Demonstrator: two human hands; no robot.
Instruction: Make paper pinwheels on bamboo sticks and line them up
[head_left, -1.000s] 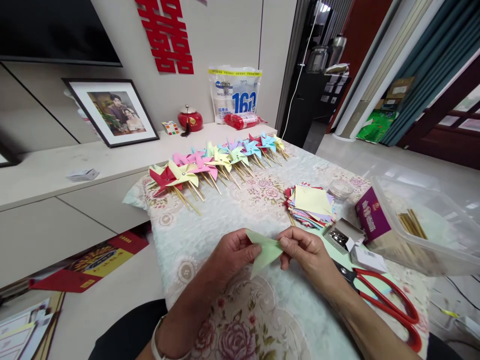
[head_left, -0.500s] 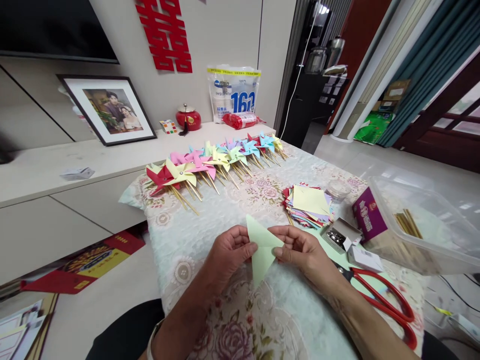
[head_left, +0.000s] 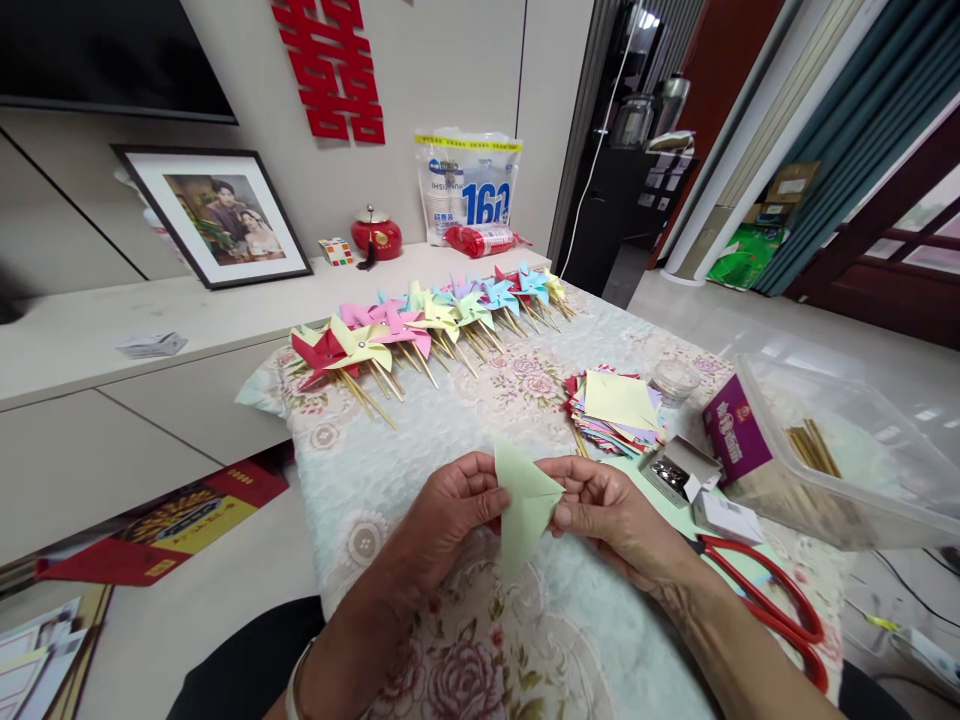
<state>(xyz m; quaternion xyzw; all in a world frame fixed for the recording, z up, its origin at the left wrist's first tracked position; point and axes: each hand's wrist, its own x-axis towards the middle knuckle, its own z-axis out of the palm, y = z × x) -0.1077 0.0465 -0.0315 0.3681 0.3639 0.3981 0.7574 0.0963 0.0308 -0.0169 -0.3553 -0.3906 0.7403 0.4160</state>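
Observation:
A pale green sheet of paper [head_left: 523, 510], folded into a triangle, is held up over the flowered tablecloth [head_left: 457, 420]. My left hand [head_left: 457, 510] pinches its left edge between thumb and fingers. At the triangle's right corner, my right hand [head_left: 600, 505] is closed on the paper, thumb in front and fingers behind. A crease line runs across the sheet toward that corner. Beside my right forearm lie scissors with red handles [head_left: 802, 600], their blades partly hidden.
Finished paper pinwheels [head_left: 394, 325] on sticks line the table's far side. Right of centre sits a stack of coloured paper squares [head_left: 619, 400]. Nearby are a small open box of metal fasteners [head_left: 679, 470], a white box [head_left: 727, 515] and a clear plastic bin [head_left: 847, 500] holding sticks.
The paper has turned slightly between my hands. My right thumb has shifted a little down and away from the paper's face near the right corner.

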